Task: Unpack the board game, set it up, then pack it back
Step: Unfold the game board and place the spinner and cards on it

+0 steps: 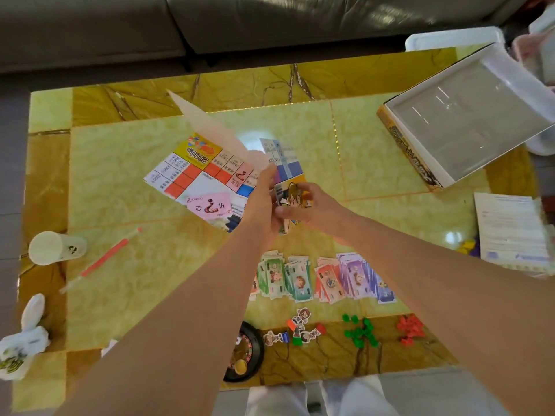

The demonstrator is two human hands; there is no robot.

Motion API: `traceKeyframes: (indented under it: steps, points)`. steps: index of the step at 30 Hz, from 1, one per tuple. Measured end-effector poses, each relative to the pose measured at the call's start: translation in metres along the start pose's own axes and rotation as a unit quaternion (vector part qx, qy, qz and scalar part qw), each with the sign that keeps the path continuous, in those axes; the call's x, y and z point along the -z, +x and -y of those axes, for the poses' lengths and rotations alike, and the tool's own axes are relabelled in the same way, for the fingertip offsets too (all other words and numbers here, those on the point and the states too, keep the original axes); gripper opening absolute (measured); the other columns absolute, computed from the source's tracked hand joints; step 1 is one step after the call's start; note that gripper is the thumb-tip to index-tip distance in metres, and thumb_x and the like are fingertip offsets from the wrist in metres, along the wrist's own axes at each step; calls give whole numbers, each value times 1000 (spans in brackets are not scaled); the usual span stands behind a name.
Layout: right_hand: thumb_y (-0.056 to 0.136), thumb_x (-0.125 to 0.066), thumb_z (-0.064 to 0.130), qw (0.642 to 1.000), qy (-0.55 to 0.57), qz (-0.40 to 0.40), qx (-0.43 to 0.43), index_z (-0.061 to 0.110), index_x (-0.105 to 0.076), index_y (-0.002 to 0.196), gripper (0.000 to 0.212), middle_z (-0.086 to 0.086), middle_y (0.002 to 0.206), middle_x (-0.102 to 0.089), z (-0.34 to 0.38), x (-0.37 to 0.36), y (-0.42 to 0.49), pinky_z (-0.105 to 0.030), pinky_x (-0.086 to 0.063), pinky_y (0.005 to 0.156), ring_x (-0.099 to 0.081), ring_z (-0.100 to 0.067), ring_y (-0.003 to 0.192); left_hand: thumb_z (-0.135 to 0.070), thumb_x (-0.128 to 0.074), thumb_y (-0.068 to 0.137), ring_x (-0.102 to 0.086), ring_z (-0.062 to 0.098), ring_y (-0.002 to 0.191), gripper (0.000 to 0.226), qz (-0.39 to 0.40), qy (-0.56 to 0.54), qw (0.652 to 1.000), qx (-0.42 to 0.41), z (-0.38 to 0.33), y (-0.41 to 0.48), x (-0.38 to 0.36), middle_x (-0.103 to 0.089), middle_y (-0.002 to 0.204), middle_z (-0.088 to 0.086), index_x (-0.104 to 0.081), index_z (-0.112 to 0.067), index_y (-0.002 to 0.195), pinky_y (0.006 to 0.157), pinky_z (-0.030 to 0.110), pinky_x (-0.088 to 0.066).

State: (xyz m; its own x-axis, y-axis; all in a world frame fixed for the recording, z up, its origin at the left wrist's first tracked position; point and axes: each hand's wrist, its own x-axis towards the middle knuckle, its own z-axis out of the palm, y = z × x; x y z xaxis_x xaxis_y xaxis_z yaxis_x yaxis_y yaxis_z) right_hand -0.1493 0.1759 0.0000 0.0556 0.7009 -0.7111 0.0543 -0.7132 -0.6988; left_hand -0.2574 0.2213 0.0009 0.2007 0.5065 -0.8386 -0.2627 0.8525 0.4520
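Note:
The folded paper game board (192, 172) lies partly opened at the middle of the table, one white flap (207, 124) raised in the air. My left hand (262, 196) grips the board at its fold. My right hand (306, 205) pinches the board's other section, the part with a cartoon figure printed on it. Play money (324, 277) is fanned in green, red and purple stacks nearer to me. Cardboard character pawns (300, 327), green houses (360, 331) and red pieces (411, 328) lie along the table's near edge. The open game box (468, 115) sits far right.
A black roulette-like spinner (244, 354) sits at the near edge under my left arm. A paper cup (54, 247), a red-and-white stick (105, 256) and a white bag (24, 340) lie on the left. An instruction sheet (510, 229) lies on the right. A sofa (270, 19) stands beyond the table.

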Motion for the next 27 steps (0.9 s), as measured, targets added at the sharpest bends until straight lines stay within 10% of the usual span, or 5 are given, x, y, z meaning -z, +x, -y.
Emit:
traceKeyframes:
  steps: [9, 15, 20, 23, 27]
  points:
    - [95, -49, 1, 994, 107, -36, 10, 4, -37, 133, 40, -16, 108, -61, 6, 3, 4, -33, -57, 81, -65, -31, 96, -33, -63, 92, -62, 18, 95, 33, -2, 205, 975, -84, 2, 7, 4, -67, 106, 2, -62, -14, 119, 82, 39, -49]
    - [88, -63, 49, 989, 127, -61, -31, 28, -3, 152, 91, -11, 118, -63, 3, 8, 10, -39, -60, 78, -73, -26, 82, -15, -55, 97, -62, 14, 99, 15, 5, 306, 944, -121, 3, 5, 5, -69, 103, 1, -69, -18, 102, 85, 23, -46]
    - [91, -62, 41, 988, 76, -90, -98, 26, -15, 146, 75, -15, 118, -63, -1, 3, 25, -43, -61, 70, -73, -33, 75, -5, -56, 94, -51, -8, 44, 24, 61, 391, 912, -108, 9, -1, 11, -65, 88, 3, -66, -6, 116, 54, 7, -45]
    - [98, -46, 16, 984, 17, -126, -121, 8, -26, 137, 44, -18, 123, -56, -2, -2, 32, -39, -61, 62, -70, -37, 83, -20, -63, 92, -61, -1, 100, 23, 59, 474, 870, -119, 13, 3, 17, -68, 117, 3, -72, -21, 112, 110, 40, -38]
    - [95, -43, 5, 980, 70, -163, -85, 5, -25, 141, 49, -19, 127, -52, -1, -2, 36, -48, -59, 69, -64, -39, 95, -42, -69, 82, -14, 29, 142, 28, -171, 621, 699, -310, 11, 14, 22, -38, 149, 0, -67, -38, 109, 118, 48, 0]
